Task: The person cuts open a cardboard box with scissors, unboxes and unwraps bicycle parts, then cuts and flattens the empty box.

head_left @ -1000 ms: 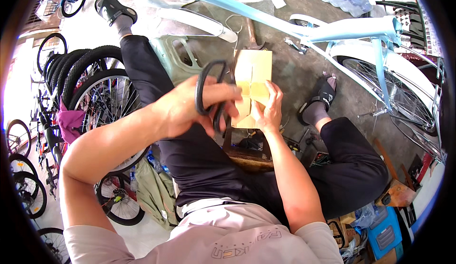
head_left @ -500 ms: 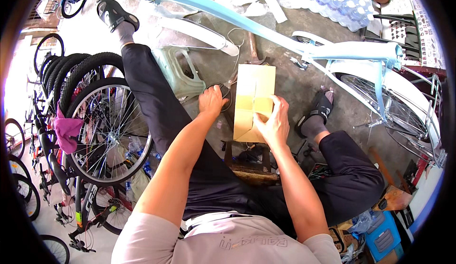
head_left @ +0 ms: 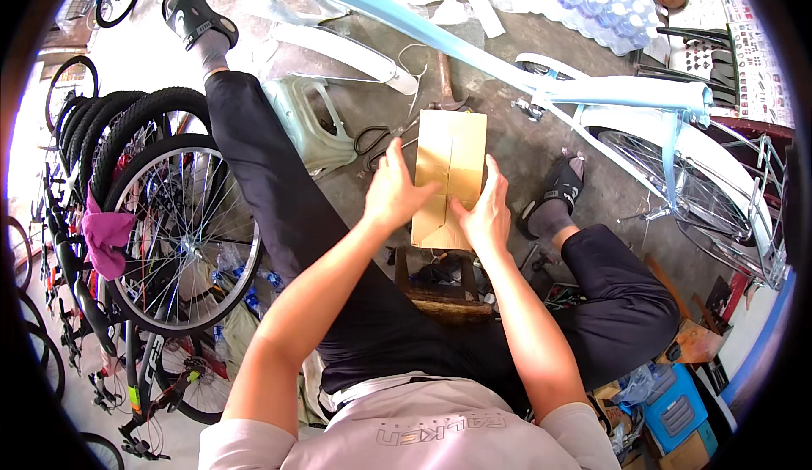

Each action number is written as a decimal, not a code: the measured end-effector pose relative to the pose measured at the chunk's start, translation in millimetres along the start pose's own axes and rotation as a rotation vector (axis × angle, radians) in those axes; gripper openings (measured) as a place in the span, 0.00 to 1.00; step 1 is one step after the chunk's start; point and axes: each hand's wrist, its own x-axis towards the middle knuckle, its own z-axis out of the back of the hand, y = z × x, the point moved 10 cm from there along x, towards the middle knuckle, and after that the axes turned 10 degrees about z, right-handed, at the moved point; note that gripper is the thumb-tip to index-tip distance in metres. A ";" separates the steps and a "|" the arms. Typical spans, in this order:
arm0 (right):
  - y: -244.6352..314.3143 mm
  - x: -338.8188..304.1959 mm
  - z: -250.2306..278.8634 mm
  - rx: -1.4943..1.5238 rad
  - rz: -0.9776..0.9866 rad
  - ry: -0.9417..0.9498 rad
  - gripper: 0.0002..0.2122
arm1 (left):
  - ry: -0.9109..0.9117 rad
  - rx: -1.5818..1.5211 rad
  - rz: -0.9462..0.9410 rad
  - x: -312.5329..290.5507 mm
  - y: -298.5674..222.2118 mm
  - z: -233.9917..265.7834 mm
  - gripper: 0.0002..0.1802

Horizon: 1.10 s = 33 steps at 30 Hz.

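Observation:
A closed tan cardboard box (head_left: 451,144) stands in front of me between my legs, its taped flaps facing up. My right hand (head_left: 485,216) grips its right side, thumb on top and fingers along the edge. My left hand (head_left: 396,191) is open beside the box's left side, fingers spread and thumb pointing at the box; whether the thumb touches it I cannot tell. A pair of scissors (head_left: 370,139) with dark loop handles lies on the floor just beyond my left hand, its blades partly hidden. Past the box's far end lies a hammer (head_left: 446,81).
A pale blue bicycle frame (head_left: 406,30) crosses the far side. A pale green plastic stool (head_left: 309,123) lies left of the box, a worn wooden stool (head_left: 448,305) nearer me. Bicycle wheels (head_left: 188,237) crowd the left; a blue case (head_left: 674,411) sits at lower right.
My left hand has let go of the scissors' handles and moved right and nearer to me, beside the box. The right hand stays at the box's right side. My view has shifted slightly.

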 end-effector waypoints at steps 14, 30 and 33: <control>-6.3 -0.7 -3.7 -0.015 0.083 -0.066 0.44 | -0.015 0.005 0.169 2.2 13.1 -21.6 0.43; 22.1 34.5 0.3 -0.207 -0.063 0.134 0.46 | -0.170 0.276 -0.033 -20.0 -37.4 -23.6 0.53; 28.0 44.8 5.6 -0.274 -0.128 0.215 0.47 | -0.150 0.339 -0.058 -18.4 -44.4 -26.8 0.53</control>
